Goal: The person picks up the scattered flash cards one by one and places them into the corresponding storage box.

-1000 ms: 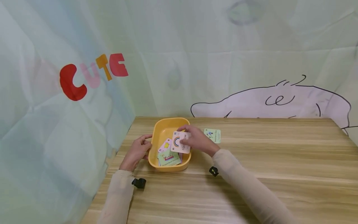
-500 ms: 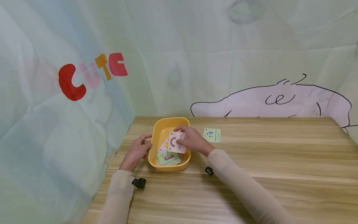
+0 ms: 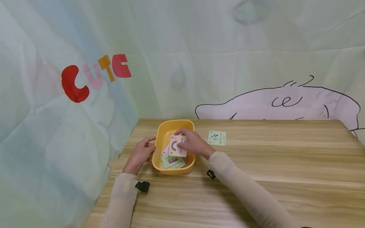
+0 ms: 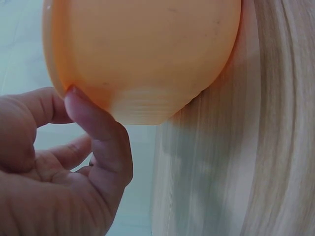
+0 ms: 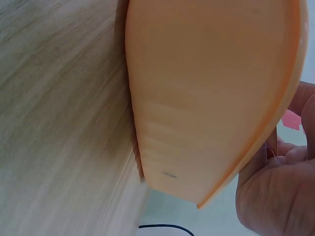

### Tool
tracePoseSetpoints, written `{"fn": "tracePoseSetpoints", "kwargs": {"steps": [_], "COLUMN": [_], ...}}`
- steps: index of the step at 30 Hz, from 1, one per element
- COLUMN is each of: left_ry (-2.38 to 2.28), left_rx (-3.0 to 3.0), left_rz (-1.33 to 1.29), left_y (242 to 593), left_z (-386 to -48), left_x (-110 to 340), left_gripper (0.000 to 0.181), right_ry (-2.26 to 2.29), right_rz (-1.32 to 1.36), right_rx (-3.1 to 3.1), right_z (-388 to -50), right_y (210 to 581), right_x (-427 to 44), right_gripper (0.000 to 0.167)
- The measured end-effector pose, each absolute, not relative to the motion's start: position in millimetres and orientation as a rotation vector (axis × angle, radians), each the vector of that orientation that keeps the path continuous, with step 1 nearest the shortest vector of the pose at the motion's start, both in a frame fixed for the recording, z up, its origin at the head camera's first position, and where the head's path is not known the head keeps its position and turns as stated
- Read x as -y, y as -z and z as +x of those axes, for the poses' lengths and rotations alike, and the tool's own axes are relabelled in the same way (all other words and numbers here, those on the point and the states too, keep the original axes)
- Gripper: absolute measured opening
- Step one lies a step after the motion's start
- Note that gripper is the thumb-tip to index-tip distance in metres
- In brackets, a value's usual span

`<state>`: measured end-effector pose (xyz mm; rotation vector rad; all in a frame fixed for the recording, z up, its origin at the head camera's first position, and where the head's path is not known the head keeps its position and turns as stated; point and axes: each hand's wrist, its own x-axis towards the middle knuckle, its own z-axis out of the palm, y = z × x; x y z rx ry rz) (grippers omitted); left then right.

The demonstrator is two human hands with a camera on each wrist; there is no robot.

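A yellow plastic bin [image 3: 158, 166] stands on the table with several picture cards in it. My left hand [image 3: 141, 155] holds the bin's left side, its fingertips at the rim in the left wrist view. Over the bin, my right hand [image 3: 195, 145] pinches a white rainbow card [image 3: 174, 148] between thumb and fingers. Beneath that card lie a green Dragon Boat Festival card [image 3: 173, 162] and a pinkish card [image 3: 164, 150], both partly covered. In the right wrist view, the bin's wall [image 5: 211, 88] hides the card and some fingers of the right hand [image 5: 280, 187].
A green Teachers' Day card [image 3: 216, 138] lies on the wooden table [image 3: 271, 164], right of the bin. Printed fabric walls [image 3: 171, 79] rise at the back and left of the table. Black wrist devices [image 3: 142, 186] sit on both sleeves.
My right hand has moved a little left with the rainbow card, farther over the bin's middle. The Teachers' Day card has come fully into sight. My left hand has kept its place.
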<state>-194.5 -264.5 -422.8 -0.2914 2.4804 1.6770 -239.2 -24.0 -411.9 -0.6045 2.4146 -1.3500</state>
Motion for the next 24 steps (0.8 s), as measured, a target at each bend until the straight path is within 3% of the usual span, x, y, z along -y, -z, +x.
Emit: {"fn": "tracePoseSetpoints", "kwargs": {"steps": [16,24], "left_ry": [-1.673,-1.687], "left_rx": [-2.477,-2.466], "left_rz": [-0.292,-0.291], "left_y": [423.3,421.7], "left_z": [-193.9,-192.4], "left_x": [264.8,264.5], "left_gripper": [0.049,0.05], "right_ry": [1.252,1.246], "right_rz": [-0.557,-0.58], "right_rx": [-2.439,-2.432], "right_z": [-241.0,-245.1], "right_y": [412.6,415.5], "right_x": [23.1,19.0], "right_gripper": [0.034,0.045]}}
